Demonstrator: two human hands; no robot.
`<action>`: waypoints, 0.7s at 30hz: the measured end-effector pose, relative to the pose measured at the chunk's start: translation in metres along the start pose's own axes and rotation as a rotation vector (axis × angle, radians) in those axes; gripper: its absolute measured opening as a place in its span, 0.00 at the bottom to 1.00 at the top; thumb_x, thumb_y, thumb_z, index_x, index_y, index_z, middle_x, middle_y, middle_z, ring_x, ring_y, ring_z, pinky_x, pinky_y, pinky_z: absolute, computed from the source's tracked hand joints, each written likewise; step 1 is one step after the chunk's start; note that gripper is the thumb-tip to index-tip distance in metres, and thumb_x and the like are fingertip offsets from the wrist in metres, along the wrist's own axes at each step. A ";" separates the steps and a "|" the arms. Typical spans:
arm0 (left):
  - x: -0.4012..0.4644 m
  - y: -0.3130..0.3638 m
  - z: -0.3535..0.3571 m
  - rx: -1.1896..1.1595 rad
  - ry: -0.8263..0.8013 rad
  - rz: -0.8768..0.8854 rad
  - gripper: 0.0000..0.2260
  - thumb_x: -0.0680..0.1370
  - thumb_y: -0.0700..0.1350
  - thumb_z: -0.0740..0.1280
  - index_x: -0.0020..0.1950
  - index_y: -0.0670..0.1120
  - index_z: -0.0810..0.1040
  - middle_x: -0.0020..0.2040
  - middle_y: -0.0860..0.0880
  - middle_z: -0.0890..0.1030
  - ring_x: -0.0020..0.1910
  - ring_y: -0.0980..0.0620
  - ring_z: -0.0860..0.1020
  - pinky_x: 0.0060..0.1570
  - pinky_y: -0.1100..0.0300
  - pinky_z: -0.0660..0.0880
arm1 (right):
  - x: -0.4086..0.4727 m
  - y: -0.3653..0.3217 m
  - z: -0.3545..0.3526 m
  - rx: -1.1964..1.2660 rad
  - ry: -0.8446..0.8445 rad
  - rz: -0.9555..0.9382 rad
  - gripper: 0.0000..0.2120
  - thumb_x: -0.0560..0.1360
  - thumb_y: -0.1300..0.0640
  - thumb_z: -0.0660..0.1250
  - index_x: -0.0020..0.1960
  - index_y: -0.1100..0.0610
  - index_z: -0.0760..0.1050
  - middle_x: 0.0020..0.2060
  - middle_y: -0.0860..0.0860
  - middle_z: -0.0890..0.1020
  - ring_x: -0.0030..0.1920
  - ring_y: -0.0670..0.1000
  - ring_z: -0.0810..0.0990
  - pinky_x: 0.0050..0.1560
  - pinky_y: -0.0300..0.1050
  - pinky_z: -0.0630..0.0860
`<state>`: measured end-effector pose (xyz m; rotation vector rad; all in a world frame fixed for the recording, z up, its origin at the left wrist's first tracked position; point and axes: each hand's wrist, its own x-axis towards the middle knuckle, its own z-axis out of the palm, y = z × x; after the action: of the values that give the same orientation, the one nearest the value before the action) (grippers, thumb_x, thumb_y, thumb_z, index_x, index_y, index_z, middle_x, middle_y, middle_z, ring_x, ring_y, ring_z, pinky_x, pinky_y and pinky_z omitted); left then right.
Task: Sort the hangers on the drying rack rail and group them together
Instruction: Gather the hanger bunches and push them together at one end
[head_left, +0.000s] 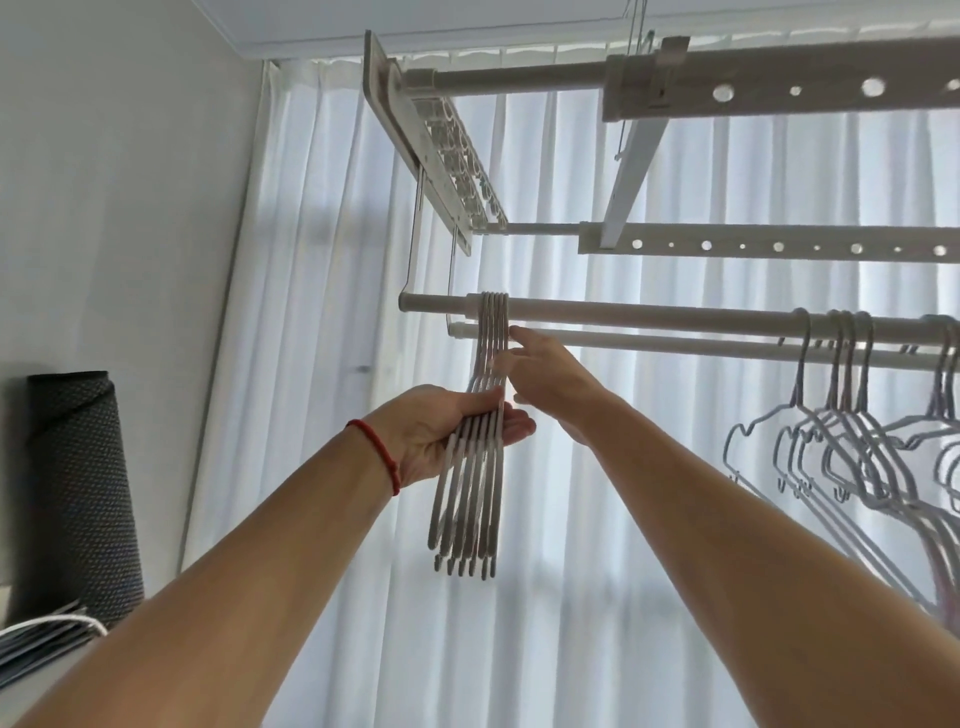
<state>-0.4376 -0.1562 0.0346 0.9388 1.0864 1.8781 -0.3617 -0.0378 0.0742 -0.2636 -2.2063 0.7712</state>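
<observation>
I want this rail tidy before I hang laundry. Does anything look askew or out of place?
Nothing is damaged. The bunched hangers near the rail's left end are swung toward the camera, held by the left hand and touched by the right hand. The grey hangers at right hang loosely spaced, ungrouped.

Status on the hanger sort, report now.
Left hand cradles the bunched grey plastic hangers, right hand touches their necks. Bunch hooked on the white metal rail. Loose grey hangers ungrouped, far right.
</observation>
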 end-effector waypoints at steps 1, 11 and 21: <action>0.000 -0.001 0.000 0.004 0.004 0.018 0.12 0.81 0.37 0.65 0.55 0.26 0.75 0.41 0.33 0.82 0.37 0.40 0.86 0.39 0.51 0.84 | 0.000 0.000 0.000 0.004 -0.002 0.004 0.18 0.75 0.55 0.62 0.62 0.44 0.78 0.49 0.49 0.86 0.53 0.51 0.83 0.61 0.55 0.79; -0.001 -0.003 -0.001 0.102 0.052 0.065 0.15 0.81 0.37 0.66 0.60 0.24 0.72 0.45 0.31 0.84 0.42 0.39 0.86 0.42 0.52 0.85 | -0.007 0.003 -0.004 -0.018 0.002 0.031 0.31 0.76 0.51 0.65 0.78 0.50 0.65 0.64 0.51 0.80 0.65 0.53 0.77 0.70 0.54 0.72; -0.059 0.020 0.062 1.560 0.686 0.543 0.09 0.76 0.52 0.69 0.50 0.47 0.83 0.48 0.45 0.84 0.49 0.43 0.81 0.53 0.50 0.78 | -0.095 -0.009 -0.077 -0.484 0.310 0.030 0.15 0.78 0.53 0.63 0.61 0.57 0.79 0.58 0.53 0.82 0.61 0.58 0.78 0.60 0.51 0.76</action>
<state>-0.3627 -0.1934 0.0625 1.4681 3.1556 1.4757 -0.2403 -0.0500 0.0625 -0.6124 -2.0616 0.1799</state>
